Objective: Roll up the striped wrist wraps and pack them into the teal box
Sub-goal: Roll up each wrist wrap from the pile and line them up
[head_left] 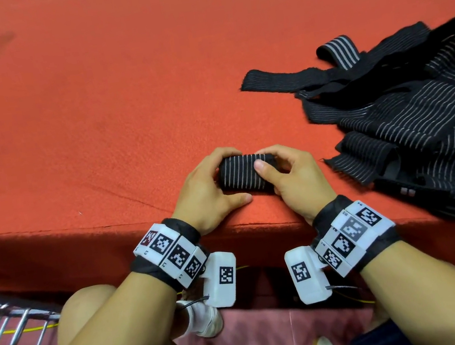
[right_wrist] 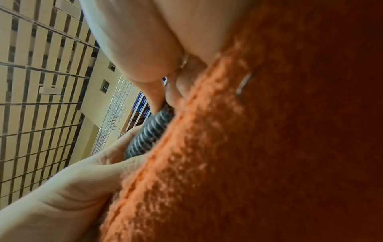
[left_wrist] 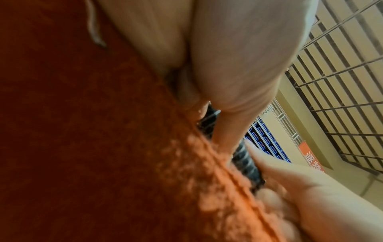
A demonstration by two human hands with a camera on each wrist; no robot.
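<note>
nearest the person, both wrists sit at the front edge of the red felt table (head_left: 90, 104). just past that edge lies the rolled wrist wrap (head_left: 243, 176), a tight black cylinder with thin pale stripes, resting on the felt and held from both ends. the left hand (head_left: 207, 187) curls its fingers over the roll's left end and far side, with the thumb lying along the felt beneath it. the right hand (head_left: 289, 174) grips the right end, thumb pressed on top of the roll and fingers wrapped behind it. the left wrist view shows the roll (left_wrist: 246, 162) wedged between the two hands against the felt; the right wrist view shows the same striped roll (right_wrist: 149, 135) pinched between fingers low on the cloth. farther off to the right, well apart from the hands, a loose pile of unrolled wraps (head_left: 407, 114) sprawls across the felt, some straps trailing leftward and others hanging over the table's front edge.
</note>
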